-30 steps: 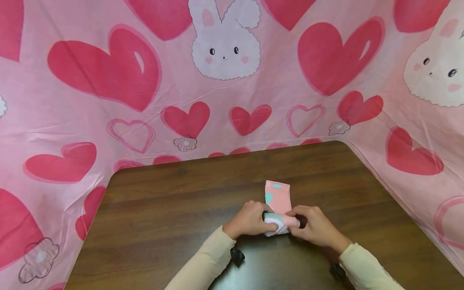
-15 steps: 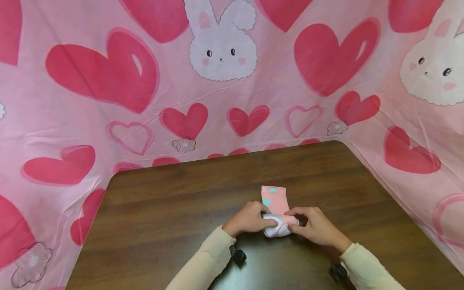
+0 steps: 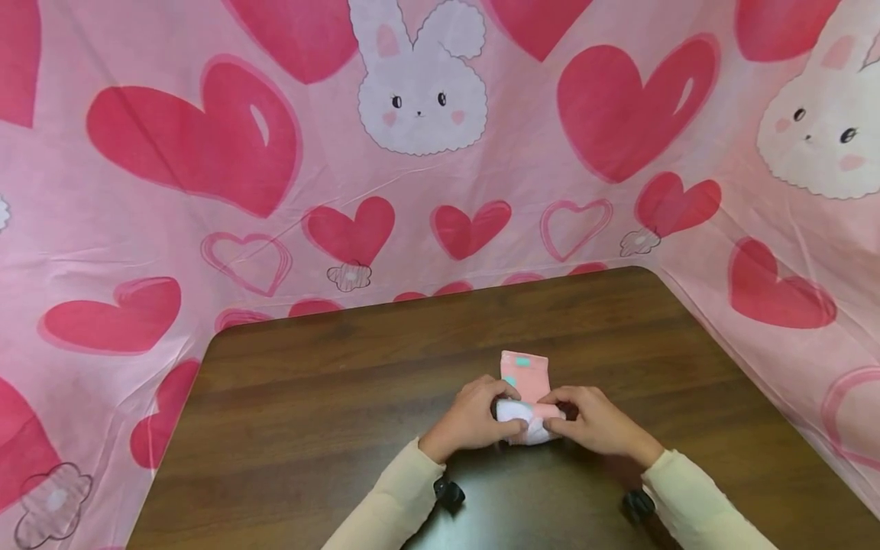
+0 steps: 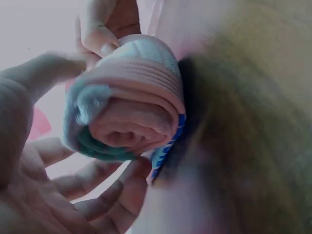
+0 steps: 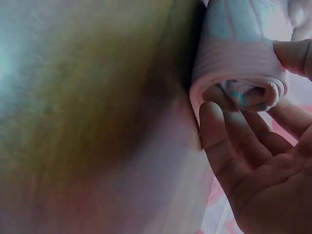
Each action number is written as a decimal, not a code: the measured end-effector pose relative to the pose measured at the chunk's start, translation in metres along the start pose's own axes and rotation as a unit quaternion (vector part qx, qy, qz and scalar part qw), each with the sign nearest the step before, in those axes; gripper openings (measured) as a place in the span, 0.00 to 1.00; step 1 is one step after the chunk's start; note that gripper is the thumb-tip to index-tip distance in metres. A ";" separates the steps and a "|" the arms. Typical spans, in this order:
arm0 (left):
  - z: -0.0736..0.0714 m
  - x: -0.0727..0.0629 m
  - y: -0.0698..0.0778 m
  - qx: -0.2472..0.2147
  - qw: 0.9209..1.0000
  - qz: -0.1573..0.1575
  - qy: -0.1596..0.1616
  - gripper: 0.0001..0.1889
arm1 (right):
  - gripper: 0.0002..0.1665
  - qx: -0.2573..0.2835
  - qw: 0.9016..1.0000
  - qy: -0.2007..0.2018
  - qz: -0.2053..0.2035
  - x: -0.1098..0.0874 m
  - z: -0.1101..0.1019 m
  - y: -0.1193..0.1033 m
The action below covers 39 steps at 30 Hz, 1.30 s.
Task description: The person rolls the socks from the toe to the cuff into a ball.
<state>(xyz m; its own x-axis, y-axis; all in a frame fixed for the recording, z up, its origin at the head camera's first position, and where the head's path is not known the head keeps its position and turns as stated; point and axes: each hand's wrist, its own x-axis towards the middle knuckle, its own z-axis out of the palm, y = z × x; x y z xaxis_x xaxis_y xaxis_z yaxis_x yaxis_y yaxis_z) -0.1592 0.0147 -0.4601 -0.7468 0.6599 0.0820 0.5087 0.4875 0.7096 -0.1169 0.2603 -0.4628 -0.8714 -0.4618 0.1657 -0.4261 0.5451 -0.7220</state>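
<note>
A pink sock (image 3: 531,382) with teal spots and white patches lies on the table, its near part rolled up and its far part flat. My left hand (image 3: 470,416) grips the roll's left end between thumb and fingers. At the right end my right hand (image 3: 605,424) holds it the same way. In the left wrist view the sock's coiled end (image 4: 131,122) shows pink and teal layers, with blue marks along its table-side edge. Fingers of my left hand (image 4: 97,195) curl beneath it. The right wrist view shows my right hand (image 5: 273,180) around the ribbed, coiled other end.
The dark wooden table (image 3: 330,382) extends around both hands. A pink curtain (image 3: 330,153) with hearts and rabbits hangs behind the table and along its sides. A black wrist camera (image 3: 450,495) sits below the left cuff, another (image 3: 638,506) below the right.
The roll has turned under my fingers, and more of its white patch faces up. The flat far part looks shorter than before. Both hands keep their hold, moving only slightly.
</note>
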 end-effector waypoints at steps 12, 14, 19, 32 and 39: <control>-0.007 0.009 -0.003 0.006 0.999 0.041 -0.010 0.10 | 0.13 -0.038 0.999 0.016 0.027 0.002 -0.001 -0.002; -0.008 0.011 -0.004 -0.004 0.999 0.034 -0.019 0.09 | 0.16 -0.064 0.997 0.039 0.020 0.002 0.002 -0.004; -0.009 0.015 -0.008 -0.037 0.998 0.012 -0.051 0.07 | 0.14 -0.129 0.983 0.108 -0.077 -0.003 0.006 -0.009; -0.001 0.013 -0.004 -0.068 0.997 -0.042 0.012 0.08 | 0.21 -0.230 0.945 0.109 -0.204 -0.014 0.005 -0.010; 0.002 0.006 0.005 0.115 0.974 0.157 0.120 0.06 | 0.26 -0.262 0.942 0.113 -0.176 -0.015 0.009 -0.006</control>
<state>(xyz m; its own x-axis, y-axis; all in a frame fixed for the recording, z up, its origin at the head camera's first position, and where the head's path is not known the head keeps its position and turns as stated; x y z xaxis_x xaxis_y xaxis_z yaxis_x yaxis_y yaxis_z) -0.1600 0.0227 -0.4574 -0.6029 0.6585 0.4504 0.7903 0.4157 0.4501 -0.0989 0.2580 -0.4666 -0.6586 -0.5497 0.5139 -0.7077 0.6845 -0.1747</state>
